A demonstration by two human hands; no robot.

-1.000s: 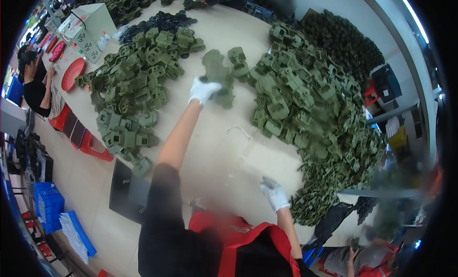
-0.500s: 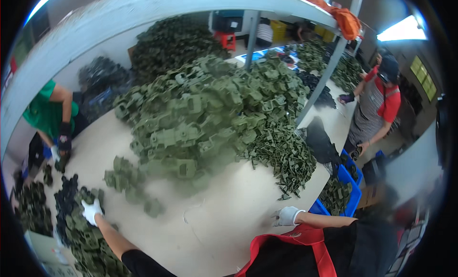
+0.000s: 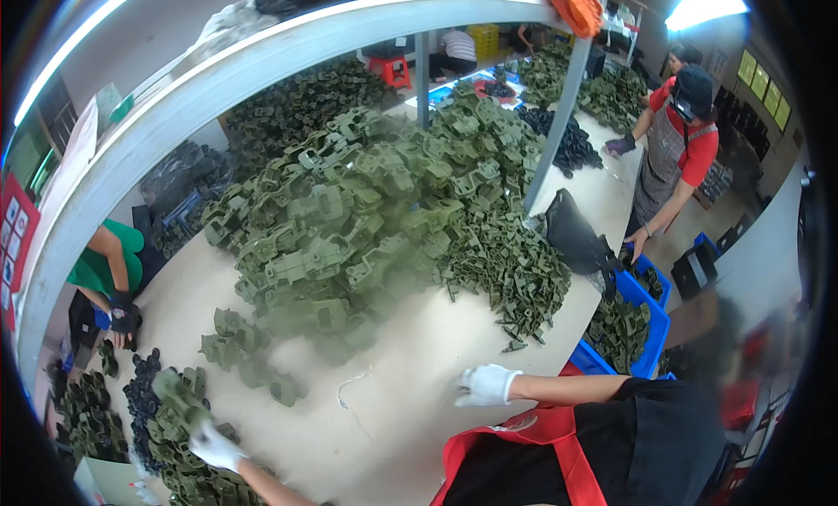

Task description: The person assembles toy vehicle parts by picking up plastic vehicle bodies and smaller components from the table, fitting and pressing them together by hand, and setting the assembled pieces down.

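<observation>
My left hand [image 3: 216,447], in a white glove, is at the lower left over a heap of olive-green plastic parts [image 3: 196,471]. Its closed fingers meet the lower end of one green plastic part [image 3: 181,401], which is blurred by motion. In its own white glove, my right hand [image 3: 487,386] hovers over the pale tabletop [image 3: 419,427] near the right edge, fingers loosely apart and nothing in them. A large mound of green plastic parts [image 3: 340,218] fills the middle of the table. Smaller green pieces [image 3: 511,270] are piled at its right side.
Blue bins [image 3: 650,353] of green parts stand at the right table edge by a black bag [image 3: 576,235]. Small black parts [image 3: 142,393] lie beside the left heap. A metal shelf frame [image 3: 288,61] crosses overhead. Co-workers stand at left [image 3: 109,262] and right [image 3: 676,148].
The view has shifted. My left hand has drawn back nearer to me from the heap, a green part at its fingers. My right hand has moved left, away from the bins.
</observation>
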